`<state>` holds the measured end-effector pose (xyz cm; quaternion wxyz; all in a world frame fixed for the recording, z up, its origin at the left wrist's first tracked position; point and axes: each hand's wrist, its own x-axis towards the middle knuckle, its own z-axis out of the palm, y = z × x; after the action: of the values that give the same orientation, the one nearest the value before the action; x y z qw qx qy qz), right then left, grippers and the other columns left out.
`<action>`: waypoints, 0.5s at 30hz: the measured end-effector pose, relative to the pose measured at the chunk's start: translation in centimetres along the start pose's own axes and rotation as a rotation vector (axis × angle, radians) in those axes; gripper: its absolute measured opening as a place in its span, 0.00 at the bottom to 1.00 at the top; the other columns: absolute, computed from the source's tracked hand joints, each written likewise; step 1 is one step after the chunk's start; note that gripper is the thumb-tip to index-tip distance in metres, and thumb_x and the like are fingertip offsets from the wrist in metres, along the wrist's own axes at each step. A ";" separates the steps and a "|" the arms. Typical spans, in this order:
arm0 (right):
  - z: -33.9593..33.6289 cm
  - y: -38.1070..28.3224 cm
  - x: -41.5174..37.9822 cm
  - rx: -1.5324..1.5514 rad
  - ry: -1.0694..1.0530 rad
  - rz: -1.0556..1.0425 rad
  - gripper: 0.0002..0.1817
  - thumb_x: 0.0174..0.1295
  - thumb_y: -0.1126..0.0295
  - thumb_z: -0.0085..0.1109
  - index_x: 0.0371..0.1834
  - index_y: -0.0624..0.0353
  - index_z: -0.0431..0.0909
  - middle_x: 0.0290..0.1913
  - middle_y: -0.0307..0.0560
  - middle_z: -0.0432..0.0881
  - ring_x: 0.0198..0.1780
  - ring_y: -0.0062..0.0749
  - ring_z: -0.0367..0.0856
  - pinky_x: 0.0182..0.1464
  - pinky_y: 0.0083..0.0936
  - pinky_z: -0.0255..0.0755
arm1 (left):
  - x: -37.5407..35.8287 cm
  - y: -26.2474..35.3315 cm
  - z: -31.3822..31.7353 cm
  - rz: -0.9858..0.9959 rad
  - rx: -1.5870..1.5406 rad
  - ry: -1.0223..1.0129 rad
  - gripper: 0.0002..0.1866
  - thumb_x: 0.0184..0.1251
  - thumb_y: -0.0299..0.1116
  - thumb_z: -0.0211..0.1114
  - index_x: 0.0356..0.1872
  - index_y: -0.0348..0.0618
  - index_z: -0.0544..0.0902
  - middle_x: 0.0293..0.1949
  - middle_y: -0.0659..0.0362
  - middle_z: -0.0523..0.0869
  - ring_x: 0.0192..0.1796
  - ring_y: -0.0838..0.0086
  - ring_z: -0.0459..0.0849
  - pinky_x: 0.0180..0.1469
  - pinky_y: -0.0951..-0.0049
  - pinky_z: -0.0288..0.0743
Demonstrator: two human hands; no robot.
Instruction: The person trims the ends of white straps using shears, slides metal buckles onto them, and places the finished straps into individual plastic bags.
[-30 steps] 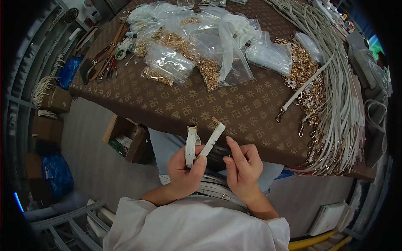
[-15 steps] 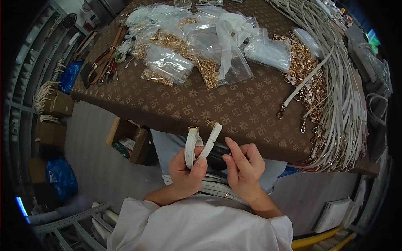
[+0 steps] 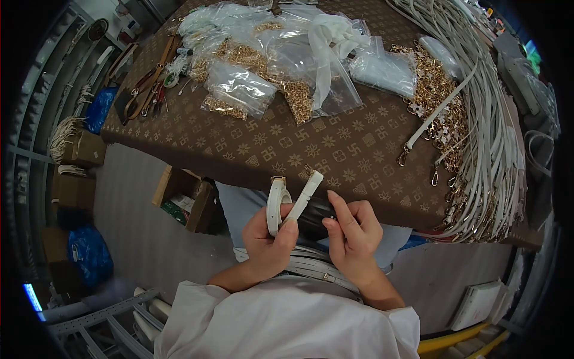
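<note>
A white belt (image 3: 274, 206) is coiled in my left hand (image 3: 270, 244), whose thumb and fingers pinch it. Small holes run along the strap, and a gold-coloured buckle sits at the top of the coil. The belt's free end, with a loop around it, points up and to the right towards the table edge. To the right of that end is my right hand (image 3: 357, 239), its thumb and index finger apart with nothing visible between them; the other fingers are curled. Behind the hands, a dark shiny thing (image 3: 317, 222) lies over my lap. More white belts (image 3: 317, 270) lie across my lap.
The brown patterned tablecloth (image 3: 251, 140) covers the table ahead. On it lie plastic bags (image 3: 242, 90) of gold-coloured hardware, scissors (image 3: 134, 99), a pile of clasps (image 3: 436, 90) and many pale straps (image 3: 493, 149). An opened cardboard box (image 3: 206, 209) stands on the floor at left.
The belt's free end has tilted slightly up and to the right. My right hand has moved a little away from it, and its thumb and index finger have spread wider.
</note>
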<state>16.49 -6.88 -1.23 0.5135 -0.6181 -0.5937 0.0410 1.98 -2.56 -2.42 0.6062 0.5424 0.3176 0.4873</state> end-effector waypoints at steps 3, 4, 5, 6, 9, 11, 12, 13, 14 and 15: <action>0.0 0.0 0.0 -0.029 -0.009 -0.004 0.21 0.47 0.73 0.67 0.48 0.60 0.80 0.22 0.42 0.69 0.21 0.28 0.66 0.21 0.22 0.62 | 0.0 -0.2 -0.2 0.007 0.006 -0.007 0.10 0.66 0.27 0.52 0.46 0.35 0.73 0.19 0.60 0.74 0.16 0.81 0.67 0.17 0.80 0.62; 0.0 0.1 0.0 -0.031 -0.008 -0.004 0.21 0.47 0.73 0.67 0.48 0.60 0.80 0.22 0.42 0.69 0.21 0.28 0.66 0.21 0.22 0.62 | 0.0 -0.3 -0.3 0.026 0.010 -0.016 0.10 0.66 0.27 0.51 0.46 0.34 0.73 0.19 0.60 0.74 0.16 0.81 0.67 0.17 0.80 0.62; -0.1 0.2 0.1 -0.056 -0.004 -0.052 0.21 0.47 0.73 0.67 0.48 0.60 0.80 0.23 0.42 0.69 0.21 0.28 0.66 0.21 0.22 0.62 | 0.0 -0.2 -0.2 0.026 0.008 -0.016 0.10 0.66 0.27 0.51 0.46 0.34 0.73 0.19 0.60 0.74 0.16 0.81 0.67 0.17 0.80 0.62; -0.1 0.3 0.2 -0.079 -0.001 -0.100 0.21 0.47 0.74 0.67 0.49 0.59 0.80 0.23 0.43 0.69 0.21 0.28 0.67 0.21 0.22 0.63 | 0.2 -0.1 -0.1 -0.008 -0.017 0.002 0.10 0.66 0.26 0.51 0.45 0.34 0.73 0.18 0.60 0.73 0.15 0.82 0.66 0.18 0.80 0.62; -0.5 1.4 1.0 -0.129 0.056 -0.015 0.21 0.48 0.74 0.66 0.49 0.59 0.79 0.23 0.43 0.69 0.20 0.29 0.67 0.21 0.24 0.63 | 0.7 0.4 0.0 -0.070 -0.080 0.030 0.10 0.66 0.25 0.50 0.45 0.33 0.73 0.17 0.61 0.72 0.15 0.82 0.65 0.18 0.80 0.61; -0.9 3.5 2.2 -0.288 0.064 0.027 0.21 0.50 0.72 0.65 0.51 0.61 0.78 0.26 0.45 0.69 0.25 0.32 0.69 0.27 0.27 0.66 | 1.0 0.7 -0.2 -0.095 -0.122 0.037 0.10 0.66 0.25 0.50 0.45 0.33 0.73 0.16 0.61 0.71 0.15 0.83 0.65 0.18 0.80 0.61; -1.3 4.6 2.8 -0.387 0.056 0.044 0.21 0.51 0.71 0.64 0.51 0.61 0.77 0.28 0.45 0.70 0.28 0.33 0.69 0.31 0.30 0.67 | 1.1 0.8 -0.4 -0.141 -0.142 0.037 0.10 0.66 0.24 0.49 0.44 0.33 0.73 0.16 0.62 0.70 0.15 0.83 0.65 0.18 0.80 0.61; -1.9 5.4 3.5 -0.566 0.002 -0.020 0.22 0.52 0.67 0.64 0.52 0.61 0.76 0.37 0.47 0.74 0.38 0.39 0.73 0.43 0.36 0.67 | 1.2 0.9 -0.5 -0.188 -0.163 0.037 0.09 0.65 0.24 0.49 0.44 0.32 0.74 0.15 0.63 0.70 0.15 0.84 0.64 0.18 0.81 0.61; -2.1 5.2 3.7 -0.569 0.003 -0.025 0.22 0.52 0.67 0.64 0.52 0.61 0.76 0.37 0.47 0.74 0.38 0.39 0.73 0.43 0.36 0.67 | 1.2 1.1 -0.5 -0.184 -0.167 0.037 0.09 0.65 0.24 0.49 0.44 0.32 0.74 0.15 0.63 0.70 0.15 0.84 0.64 0.18 0.81 0.61; -2.5 4.7 4.0 -0.591 0.029 -0.113 0.22 0.52 0.65 0.63 0.51 0.60 0.76 0.42 0.48 0.75 0.42 0.42 0.74 0.47 0.37 0.65 | 1.3 1.2 -0.5 -0.227 -0.124 0.002 0.09 0.65 0.24 0.49 0.43 0.32 0.74 0.16 0.63 0.70 0.15 0.84 0.64 0.18 0.82 0.61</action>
<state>22.54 -4.15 -0.98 0.3210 -0.7073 -0.6061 -0.1711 1.68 -1.28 -1.14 0.6895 0.4638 0.3469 0.4349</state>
